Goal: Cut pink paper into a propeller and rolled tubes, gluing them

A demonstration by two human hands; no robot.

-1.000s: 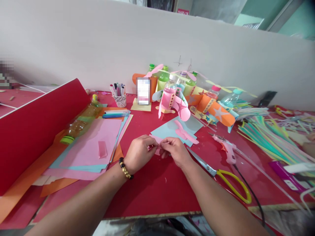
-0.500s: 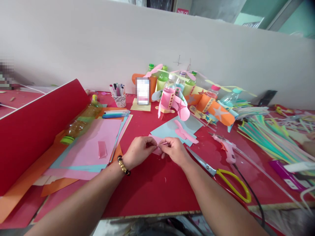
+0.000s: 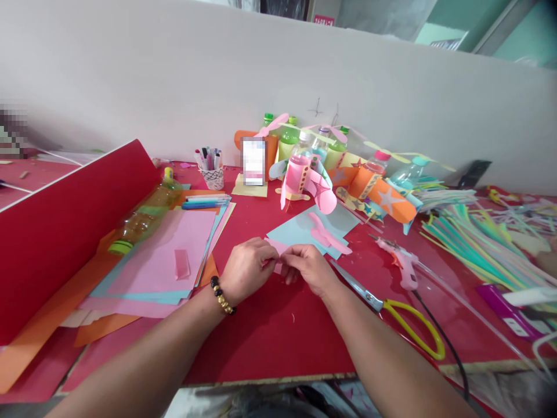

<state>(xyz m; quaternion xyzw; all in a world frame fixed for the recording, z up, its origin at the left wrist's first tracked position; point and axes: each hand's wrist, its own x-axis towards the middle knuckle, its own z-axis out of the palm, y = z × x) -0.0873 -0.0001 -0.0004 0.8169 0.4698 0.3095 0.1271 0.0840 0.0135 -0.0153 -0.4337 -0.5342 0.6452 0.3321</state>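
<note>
Head view: my left hand (image 3: 251, 268) and right hand (image 3: 307, 268) are pinched nearly closed on pink paper (image 3: 278, 245), fingertips almost meeting around it. I judge the step as fine fingertip shaping; the next move calls for a light, steady pinch.

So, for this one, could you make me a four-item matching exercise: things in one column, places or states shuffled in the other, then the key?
Things
1. Small pink paper piece
2. Metal scissors with a yellow handle loop
3. White, black-patterned cup
4. Transparent plastic bottle

Places or states
A. Standing upright, holding pens
B. Lying on its side near the slanting red panel
C. At the fingertips of the left hand and right hand
D. Lying beside the right forearm

Pairs: 1-C; 2-D; 3-A; 4-B
</note>
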